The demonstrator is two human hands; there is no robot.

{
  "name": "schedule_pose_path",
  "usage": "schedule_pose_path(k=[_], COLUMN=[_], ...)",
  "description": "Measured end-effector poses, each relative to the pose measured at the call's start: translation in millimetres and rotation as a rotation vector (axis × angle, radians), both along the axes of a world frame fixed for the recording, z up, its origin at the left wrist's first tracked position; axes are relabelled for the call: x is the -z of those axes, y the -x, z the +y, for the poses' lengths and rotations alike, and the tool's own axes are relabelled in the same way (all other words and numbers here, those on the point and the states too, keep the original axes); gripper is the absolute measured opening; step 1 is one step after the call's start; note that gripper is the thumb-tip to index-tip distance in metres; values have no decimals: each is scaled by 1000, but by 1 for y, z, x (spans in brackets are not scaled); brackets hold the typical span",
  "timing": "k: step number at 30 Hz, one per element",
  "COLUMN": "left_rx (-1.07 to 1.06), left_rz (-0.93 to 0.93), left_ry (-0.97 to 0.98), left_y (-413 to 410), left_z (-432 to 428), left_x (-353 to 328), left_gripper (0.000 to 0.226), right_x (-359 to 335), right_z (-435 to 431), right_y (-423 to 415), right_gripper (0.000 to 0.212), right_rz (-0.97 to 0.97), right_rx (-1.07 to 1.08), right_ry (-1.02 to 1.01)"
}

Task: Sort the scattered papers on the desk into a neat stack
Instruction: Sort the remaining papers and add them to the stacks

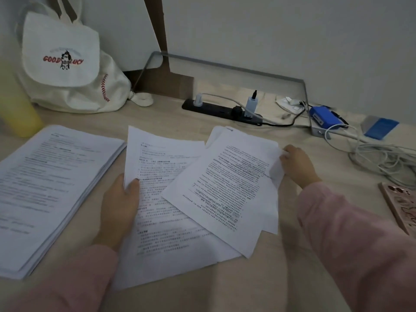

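Your left hand (119, 203) pinches the left edge of the lower sheet (162, 221), thumb on top, apparently to anchor it. Your right hand (297, 164) grips the curled right edge of the skewed sheet (229, 183), likely to square it. These thin, limp printed sheets overlap on the matte desk (281, 278); the thick, slightly fanned stack (51, 188) lies just left.

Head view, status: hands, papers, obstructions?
Left hand pinches white printed sheet; right hand grips tilted top sheet. Thick paper stack left. Pink phone case by right sleeve.
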State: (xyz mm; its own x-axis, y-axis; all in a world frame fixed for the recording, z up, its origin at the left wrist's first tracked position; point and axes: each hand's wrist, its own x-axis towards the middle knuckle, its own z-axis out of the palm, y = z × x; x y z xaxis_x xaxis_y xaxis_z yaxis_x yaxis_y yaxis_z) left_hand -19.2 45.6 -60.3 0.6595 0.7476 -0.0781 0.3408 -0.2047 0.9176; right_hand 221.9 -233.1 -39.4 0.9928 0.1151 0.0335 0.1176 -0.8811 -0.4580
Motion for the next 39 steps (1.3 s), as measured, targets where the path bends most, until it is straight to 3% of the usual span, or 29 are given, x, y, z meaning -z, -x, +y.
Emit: schedule_pose_path(k=[2,7,11,15,20,25,29,31,34,39], left_rx=[15,19,20,35,41,49,50,48,49,25], left_rz=[-2,-16,25,33,24,-24,-51,-59,-65,-83], left_ry=[-56,-69,-83,-117,-127,-62,-29,-36,-44,-50], left_y=[-6,-18,-26,-27,-29,-26,-25,-25,-26,-27], left_z=[-2,-2,2,3,5,5,3,4,6,6], left_x=[0,0,3,4,7,9,5,6,7,9], left_gripper=[25,9,10,11,20,24,13,14,16,26], right_x=[2,-1,-6,-9,-10,-12,-19,-21,-22,-32], right_z=[10,25,32,37,38,31,36,38,35,28], right_y=[-11,-42,-75,-88,-86,-81,-81,-77,-64,-32], right_gripper=[43,95,110,99,67,104,102,95,67,40], right_rz=[27,131,354,330,337,418,389,444,520,328], right_rx=[-27,-224,-300,-316,-340,-376,-376,-341,-296,-96], right_ry=[44,176,192,397,370,345,495,369,128,-146])
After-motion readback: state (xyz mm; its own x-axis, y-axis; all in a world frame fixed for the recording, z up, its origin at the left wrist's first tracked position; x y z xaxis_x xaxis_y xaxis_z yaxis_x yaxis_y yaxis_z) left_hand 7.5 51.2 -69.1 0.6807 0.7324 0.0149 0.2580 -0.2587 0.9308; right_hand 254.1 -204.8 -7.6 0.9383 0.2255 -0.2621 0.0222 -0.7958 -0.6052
